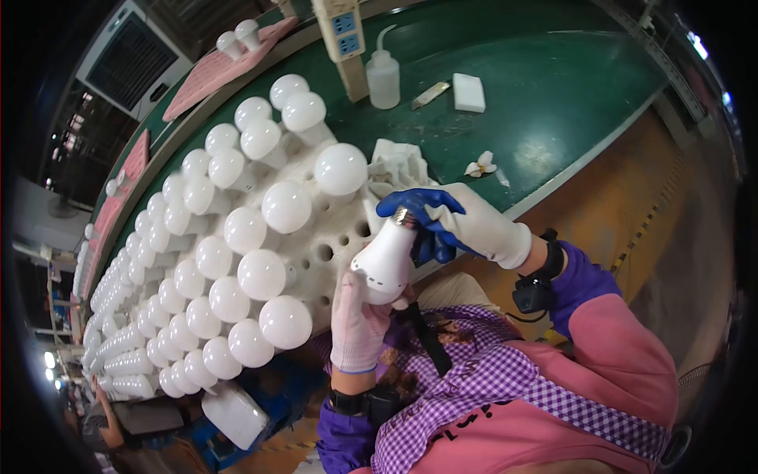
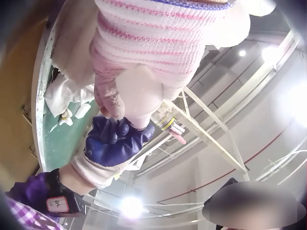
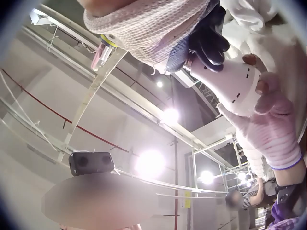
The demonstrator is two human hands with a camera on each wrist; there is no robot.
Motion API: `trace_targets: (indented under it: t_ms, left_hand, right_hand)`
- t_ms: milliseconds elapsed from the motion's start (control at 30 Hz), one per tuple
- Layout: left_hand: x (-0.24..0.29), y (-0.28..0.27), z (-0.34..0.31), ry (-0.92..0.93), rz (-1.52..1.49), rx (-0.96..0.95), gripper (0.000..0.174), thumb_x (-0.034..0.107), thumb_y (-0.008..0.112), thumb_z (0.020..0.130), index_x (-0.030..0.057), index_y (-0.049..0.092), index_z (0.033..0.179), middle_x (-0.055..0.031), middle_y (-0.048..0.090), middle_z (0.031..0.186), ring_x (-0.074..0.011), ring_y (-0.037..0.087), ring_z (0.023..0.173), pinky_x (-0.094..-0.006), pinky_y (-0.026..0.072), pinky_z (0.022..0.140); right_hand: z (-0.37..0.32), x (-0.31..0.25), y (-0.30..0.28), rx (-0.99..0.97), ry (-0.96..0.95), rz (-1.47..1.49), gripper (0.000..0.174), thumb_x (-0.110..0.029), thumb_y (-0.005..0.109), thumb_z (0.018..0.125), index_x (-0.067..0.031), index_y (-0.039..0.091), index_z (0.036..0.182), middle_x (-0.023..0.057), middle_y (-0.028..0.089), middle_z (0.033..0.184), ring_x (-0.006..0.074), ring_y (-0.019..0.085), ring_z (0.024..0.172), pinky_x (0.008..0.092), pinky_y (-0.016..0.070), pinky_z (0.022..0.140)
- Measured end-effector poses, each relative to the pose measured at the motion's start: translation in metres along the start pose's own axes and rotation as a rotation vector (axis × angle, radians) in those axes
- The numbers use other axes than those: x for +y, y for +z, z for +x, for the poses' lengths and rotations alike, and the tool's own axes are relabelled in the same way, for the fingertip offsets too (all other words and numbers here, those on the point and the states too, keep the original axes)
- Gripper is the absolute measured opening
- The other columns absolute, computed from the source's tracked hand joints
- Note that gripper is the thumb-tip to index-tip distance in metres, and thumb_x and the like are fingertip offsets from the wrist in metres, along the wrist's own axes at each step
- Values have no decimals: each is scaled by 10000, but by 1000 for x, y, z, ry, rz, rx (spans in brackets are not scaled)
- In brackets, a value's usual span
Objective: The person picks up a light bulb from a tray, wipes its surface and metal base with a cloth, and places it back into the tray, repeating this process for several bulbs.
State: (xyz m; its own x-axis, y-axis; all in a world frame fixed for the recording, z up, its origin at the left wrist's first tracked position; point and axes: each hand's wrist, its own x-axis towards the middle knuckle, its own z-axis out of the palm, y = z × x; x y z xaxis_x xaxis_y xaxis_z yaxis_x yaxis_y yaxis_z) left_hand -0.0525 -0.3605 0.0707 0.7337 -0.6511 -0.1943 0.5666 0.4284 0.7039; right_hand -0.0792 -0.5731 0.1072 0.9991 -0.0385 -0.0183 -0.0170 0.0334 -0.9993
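Beside perforated tray (image 1: 335, 217) | left hand (image 1: 359, 324) grips LED bulb (image 1: 379, 265); right hand (image 1: 470, 225) pinches screw cap (image 1: 404, 218) | tray part-loaded, some holes (image 1: 325, 253) unfilled

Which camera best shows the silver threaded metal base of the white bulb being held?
The head view: the silver threaded metal base shows its ridges against the blue-coated fingers of the right hand. The right wrist view shows only a small part beside them; in the left wrist view they all but hide it.

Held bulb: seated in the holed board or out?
Out. The left hand holds the bulb off the board, with the right hand at its screw cap.
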Motion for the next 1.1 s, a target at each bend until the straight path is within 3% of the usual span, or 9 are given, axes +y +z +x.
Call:
trace_targets:
  t_ms: [67,233,400,533,567,700,967,1000,1100]
  left_hand:
    - [-2,2,-1,71,23,118,663,475,506,935,8,327,1371,-186,567,1138,-256,645,830,-292,541,603]
    - [3,-3,0,97,11,142,654,464,528,928,38,306,1372,-181,555,1125,-274,647,832,-298,543,606]
    - [1,1,3,127,89,91,597,382,555,933,44,310,1359,-138,481,1248,-256,603,1012,-362,585,708]
    - [-3,8,4,170,172,102,584,365,564,932,42,315,1350,-144,492,1232,-254,598,1024,-348,580,721]
    - [-2,10,3,165,176,110,584,362,570,929,40,317,1346,-146,497,1222,-249,598,1017,-338,574,721]
    - [-1,18,0,154,236,125,564,356,529,943,23,330,1353,-169,548,1144,-245,633,876,-317,546,632]
    - [1,16,1,191,141,72,640,347,624,902,37,297,1356,-138,514,1190,-219,589,985,-313,528,769]
    - [1,17,1,190,136,72,685,343,664,874,35,292,1360,-130,492,1216,-218,572,1027,-319,519,807]
    - [-6,4,3,225,186,73,784,340,738,813,29,280,1368,-119,444,1267,-220,532,1108,-331,496,879]
  right_hand:
    - [4,30,-16,165,-239,-229,311,-139,531,907,24,595,1164,133,681,959,145,607,859,272,481,818]
    - [-16,-7,-41,363,12,21,330,-64,566,879,2,588,1201,0,637,894,61,580,723,201,483,625]
    - [-9,5,-16,232,-204,-147,790,-239,740,784,-4,344,1427,37,562,1166,74,527,927,213,462,816]
    - [6,2,20,256,-451,-727,956,-321,829,658,-26,337,1422,199,481,1298,306,564,1066,365,471,906]
    - [7,4,28,306,-450,-796,756,-243,794,697,-25,455,1337,202,549,1202,343,597,1005,366,488,866]
    - [18,10,25,383,-488,-480,204,-133,624,862,5,654,1010,175,669,875,317,653,823,351,510,710]
    - [12,-3,18,120,-259,-213,399,-247,683,851,-26,599,1173,165,651,1023,300,640,903,335,498,825]
    - [16,2,20,187,-497,-435,490,-291,736,814,-55,573,1211,160,636,1048,259,628,918,322,494,830]
    - [10,3,22,92,-300,-273,530,-214,759,807,-5,545,1245,82,611,1196,128,566,1045,300,459,933]
